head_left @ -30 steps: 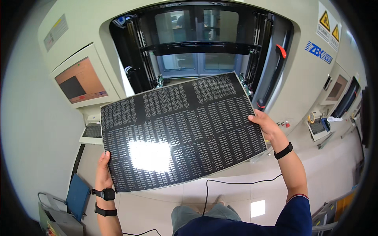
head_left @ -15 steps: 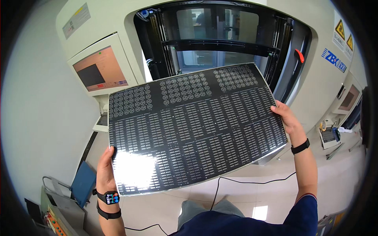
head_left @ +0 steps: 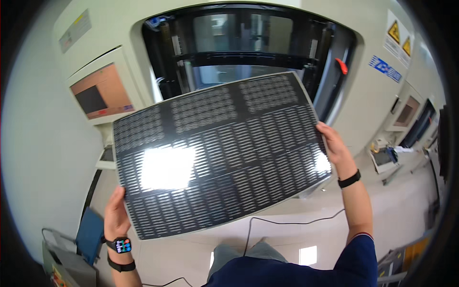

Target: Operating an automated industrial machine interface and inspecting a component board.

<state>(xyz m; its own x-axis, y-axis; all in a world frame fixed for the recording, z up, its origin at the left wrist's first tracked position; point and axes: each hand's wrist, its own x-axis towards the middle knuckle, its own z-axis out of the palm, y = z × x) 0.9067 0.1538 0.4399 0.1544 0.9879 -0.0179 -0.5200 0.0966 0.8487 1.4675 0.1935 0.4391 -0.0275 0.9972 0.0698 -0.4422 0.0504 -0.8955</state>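
Note:
A large, thin, glossy black panel (head_left: pixel 224 143) is held between my hands in front of my body. Rows of small pale shapes cover its face: blocks of round-looking marks along the far edge and short bars over the rest. Its right side is raised higher in the view than its left, and bright light reflects off the surface. My left hand (head_left: pixel 116 216) grips the left edge near the lower corner, thumb on top. At the right edge, my right hand (head_left: pixel 336 147) is closed with its thumb over the face. The fingers underneath are hidden.
Ahead stands a cream machine (head_left: pixel 366 103) with a dark opening (head_left: pixel 239 60) and a red handle (head_left: pixel 341 66) on its right. A screen (head_left: pixel 98 95) is at the left. A black cable (head_left: pixel 287 222) crosses the floor. A blue board-like object (head_left: pixel 89 234) leans at lower left.
The panel and both hands sit further left in the view, as do the machine and surroundings. The bright reflection has shifted up across the panel, and a second one shows near its right edge.

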